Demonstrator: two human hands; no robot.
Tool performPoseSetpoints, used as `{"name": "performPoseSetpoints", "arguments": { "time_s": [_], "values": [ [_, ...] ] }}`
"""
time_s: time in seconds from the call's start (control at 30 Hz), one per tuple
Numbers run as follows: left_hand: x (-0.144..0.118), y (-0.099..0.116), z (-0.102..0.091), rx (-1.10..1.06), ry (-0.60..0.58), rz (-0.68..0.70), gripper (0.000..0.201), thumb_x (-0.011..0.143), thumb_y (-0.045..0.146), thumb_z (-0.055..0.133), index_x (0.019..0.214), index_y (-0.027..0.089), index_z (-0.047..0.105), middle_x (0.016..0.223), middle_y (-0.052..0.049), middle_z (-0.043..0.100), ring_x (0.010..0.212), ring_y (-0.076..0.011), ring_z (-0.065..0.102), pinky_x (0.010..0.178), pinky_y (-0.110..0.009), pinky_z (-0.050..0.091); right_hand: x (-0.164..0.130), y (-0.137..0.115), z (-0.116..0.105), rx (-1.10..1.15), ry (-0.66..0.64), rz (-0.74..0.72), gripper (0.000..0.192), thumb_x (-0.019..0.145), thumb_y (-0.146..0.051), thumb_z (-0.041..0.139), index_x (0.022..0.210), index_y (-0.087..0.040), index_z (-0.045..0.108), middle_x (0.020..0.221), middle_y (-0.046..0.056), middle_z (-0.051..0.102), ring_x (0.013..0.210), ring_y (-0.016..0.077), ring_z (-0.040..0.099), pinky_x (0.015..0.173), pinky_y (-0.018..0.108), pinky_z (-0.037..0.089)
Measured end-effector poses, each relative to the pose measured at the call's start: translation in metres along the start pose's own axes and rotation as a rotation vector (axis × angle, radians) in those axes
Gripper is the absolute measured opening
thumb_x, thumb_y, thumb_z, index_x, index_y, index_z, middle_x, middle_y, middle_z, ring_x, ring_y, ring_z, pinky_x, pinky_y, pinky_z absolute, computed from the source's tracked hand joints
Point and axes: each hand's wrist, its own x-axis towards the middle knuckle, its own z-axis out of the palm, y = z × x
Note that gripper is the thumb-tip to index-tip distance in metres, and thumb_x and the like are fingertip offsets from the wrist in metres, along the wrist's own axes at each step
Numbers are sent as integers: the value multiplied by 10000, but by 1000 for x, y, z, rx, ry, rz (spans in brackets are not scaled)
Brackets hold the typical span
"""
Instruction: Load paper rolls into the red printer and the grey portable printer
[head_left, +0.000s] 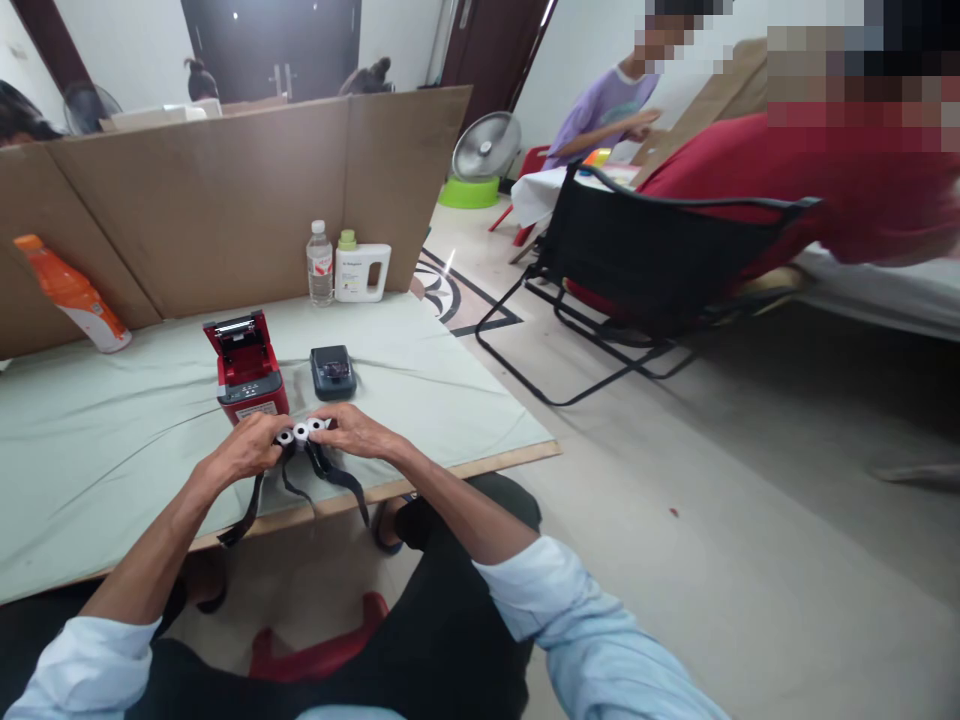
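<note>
My left hand (246,448) and my right hand (357,432) meet over the near edge of the table (112,450). Between them they hold three small white paper rolls (301,431) side by side. Dark ribbon-like strips (330,478) hang from the rolls down over the table edge. Just behind my left hand stands a red receipt printer (247,375) with its lid up. A small dark printer (332,371) lies to its right, closed.
A cardboard screen (225,200) stands along the table's far side, with a water bottle (319,264), a white jug (361,269) and an orange bottle (73,294) before it. To the right are a black folding chair (637,260), a fan (486,147) and two people.
</note>
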Motion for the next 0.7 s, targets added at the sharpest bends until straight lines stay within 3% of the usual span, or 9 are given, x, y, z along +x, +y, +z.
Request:
{"name": "performPoseSetpoints", "arguments": {
  "time_s": [0.2,0.47,0.7],
  "values": [
    [-7,-10,3,-58,5,-12,402,753,67,545,1069,199,755,881,-51,751,833,-222,692,779,-290,508,8,1,9,-21,-26,-7,265,895,-379,650,932,-137,752,796,8,657,743,151,533,668,243,384],
    [-16,-20,13,-98,58,-15,569,761,99,572,1318,175,660,1139,-90,765,1004,-248,716,958,-363,537,3,9,10,60,-40,-2,395,910,-498,649,1018,-127,737,828,10,646,706,134,503,655,248,384],
    [-32,-24,7,-149,113,-59,537,779,203,677,1315,196,649,1269,-102,738,1137,-283,705,1010,-416,552,1,10,12,122,-33,-11,436,908,-539,662,1038,-131,739,866,26,680,727,144,530,662,247,414]
  ]
}}
